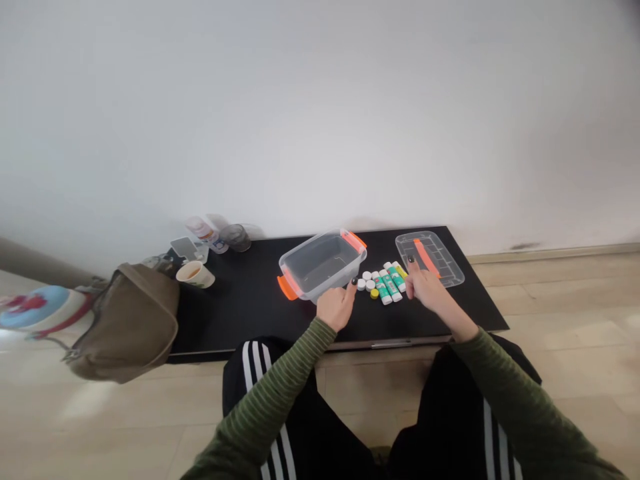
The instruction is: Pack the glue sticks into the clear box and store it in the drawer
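Several glue sticks (389,285) with white caps and green labels lie side by side on a low black table (250,300), with loose white caps and a yellow cap (374,293) beside them. My left hand (337,305) rests just left of the row, fingers loosely curled, one fingertip near the caps. On the right side of the row my right hand (424,288) stands edge-on, fingers straight and together, touching the sticks. Neither hand holds anything. A clear plastic box with orange latches (320,263) stands empty behind my left hand.
The box's clear lid with an orange handle (431,257) lies at the table's back right. A paper cup (194,273), bottles and a glass (235,237) stand at the back left. A brown bag (127,323) sits over the left edge. My knees are against the table's front.
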Demonstrator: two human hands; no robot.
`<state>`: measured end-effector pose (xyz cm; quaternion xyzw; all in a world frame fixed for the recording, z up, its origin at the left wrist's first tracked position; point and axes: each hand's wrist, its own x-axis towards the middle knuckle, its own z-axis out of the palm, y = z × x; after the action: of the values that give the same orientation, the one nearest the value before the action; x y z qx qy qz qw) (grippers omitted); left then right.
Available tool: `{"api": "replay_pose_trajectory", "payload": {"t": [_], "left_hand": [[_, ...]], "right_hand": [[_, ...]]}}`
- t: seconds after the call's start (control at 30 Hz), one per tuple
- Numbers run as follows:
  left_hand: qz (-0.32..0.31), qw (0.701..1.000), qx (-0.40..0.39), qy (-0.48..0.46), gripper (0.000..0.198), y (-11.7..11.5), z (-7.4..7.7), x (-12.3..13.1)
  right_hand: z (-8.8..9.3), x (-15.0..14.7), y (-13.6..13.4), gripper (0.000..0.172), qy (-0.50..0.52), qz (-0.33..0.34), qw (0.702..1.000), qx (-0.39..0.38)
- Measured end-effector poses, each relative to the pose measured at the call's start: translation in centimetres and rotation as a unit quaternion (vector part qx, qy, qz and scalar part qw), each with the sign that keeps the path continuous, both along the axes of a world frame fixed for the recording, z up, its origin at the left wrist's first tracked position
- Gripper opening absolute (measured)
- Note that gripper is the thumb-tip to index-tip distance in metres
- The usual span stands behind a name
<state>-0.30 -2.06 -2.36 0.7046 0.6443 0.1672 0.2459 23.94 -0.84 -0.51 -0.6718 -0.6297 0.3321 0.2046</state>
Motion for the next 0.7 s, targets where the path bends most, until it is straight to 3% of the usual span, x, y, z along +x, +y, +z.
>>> {"api": "replay_pose_trajectory", "payload": {"t": [0.07,0.2,0.27,0.43,0.7], "left_hand": [[-0.051,0.999,-0.006,0.014,0.064,0.7,-1.2,0.0],[-0.116,0.991,0.046,0.050,0.026,2.2,-4.3,0.3],[-0.125,0.988,0.063,0.067,0.030,2.6,-5.9,0.7],[-0.145,0.984,0.065,0.079,0.037,3.4,-7.8,1.5],[-0.130,0.984,0.057,0.104,0.026,3.7,-7.9,1.4]], "right_hand": [[-0.6,0.9,1.1,0.077,-0.034,-0.013,0.999,0.004],[-3.6,2.0,2.2,0.033,-0.142,-0.027,0.988,0.046],[-5.4,2.1,2.0,0.020,-0.172,-0.023,0.983,0.054],[-7.8,0.8,1.3,0.016,-0.186,0.036,0.980,0.055],[-7.8,-1.4,0.6,0.024,-0.295,0.032,0.954,0.039]]}}
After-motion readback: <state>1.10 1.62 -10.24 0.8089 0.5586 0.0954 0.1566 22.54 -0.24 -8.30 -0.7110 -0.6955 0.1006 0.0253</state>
